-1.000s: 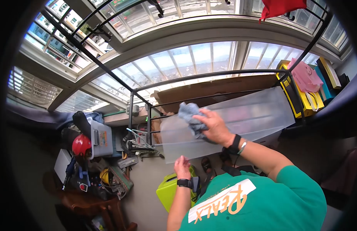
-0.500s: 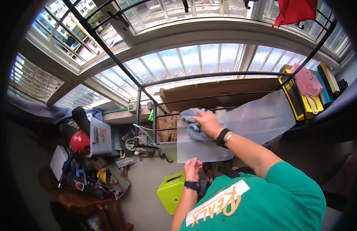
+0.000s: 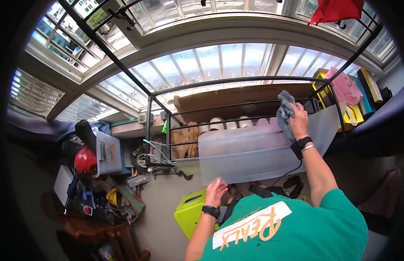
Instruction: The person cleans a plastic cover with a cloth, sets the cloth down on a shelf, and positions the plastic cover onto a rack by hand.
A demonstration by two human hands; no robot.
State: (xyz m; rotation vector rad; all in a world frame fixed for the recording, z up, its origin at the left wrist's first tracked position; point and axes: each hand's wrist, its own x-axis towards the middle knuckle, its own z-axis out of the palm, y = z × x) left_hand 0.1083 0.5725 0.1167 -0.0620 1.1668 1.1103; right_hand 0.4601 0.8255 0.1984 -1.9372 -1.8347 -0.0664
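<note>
My right hand (image 3: pixel 299 122) grips a crumpled grey-blue cloth (image 3: pixel 284 112) near the right end of a translucent plastic sheet (image 3: pixel 241 158). The sheet drapes over the front of a black metal rack (image 3: pixel 219 80). At the sheet's lower left edge, my left hand (image 3: pixel 215 192) has its fingers closed on the plastic. Behind the sheet, several pale shoes (image 3: pixel 217 123) and a brown bundle (image 3: pixel 183 141) show on the rack, their lower parts hidden or blurred by the plastic.
A lime-green box (image 3: pixel 189 213) stands on the floor by my left arm. Left of the rack are a grey storage bin (image 3: pixel 108 153), a red helmet (image 3: pixel 85 160) and loose tools. Yellow boxes and a pink bag (image 3: pixel 346 88) sit at the right end, below windows.
My right hand has moved the cloth rightward from the sheet's left part to its right end. The shoes behind now show more clearly. My left hand stays at the lower edge.
</note>
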